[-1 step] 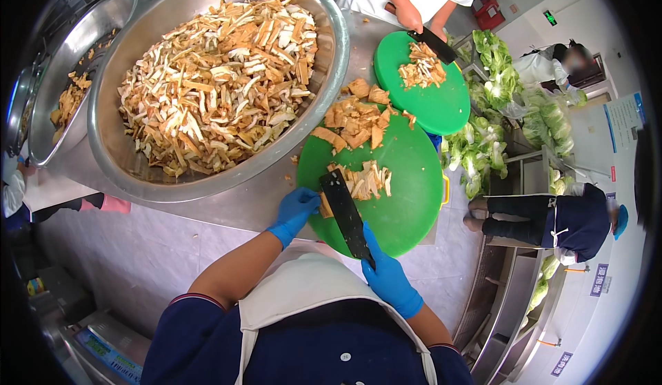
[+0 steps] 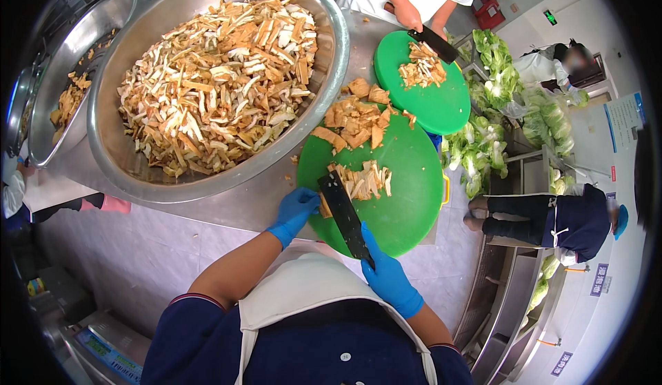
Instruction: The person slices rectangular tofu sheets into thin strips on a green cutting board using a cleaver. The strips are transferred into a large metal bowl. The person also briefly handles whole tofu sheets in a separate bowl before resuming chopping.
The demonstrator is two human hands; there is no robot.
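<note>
In a blue glove, my right hand [image 2: 393, 281] is wrapped around the handle of a dark cleaver [image 2: 345, 212]. Its blade slants up and left over the green round cutting board [image 2: 407, 192]. My left hand [image 2: 296, 212], also blue-gloved, is closed at the board's left edge, its fingertips on a brown piece of fried tofu [image 2: 325, 207] beside the blade. The blade partly covers that piece. Cut tofu strips [image 2: 369, 180] lie just beyond the cleaver. Farther back on the board is a heap of larger uncut pieces [image 2: 355, 123].
A large steel basin [image 2: 338, 74] full of cut strips stands left of the board. Farther left is another steel basin [image 2: 121, 12]. Across the table, a person's hand [image 2: 409, 16] grips a cleaver over a second green board [image 2: 452, 109]. Leafy greens [image 2: 476, 150] are stacked to the right.
</note>
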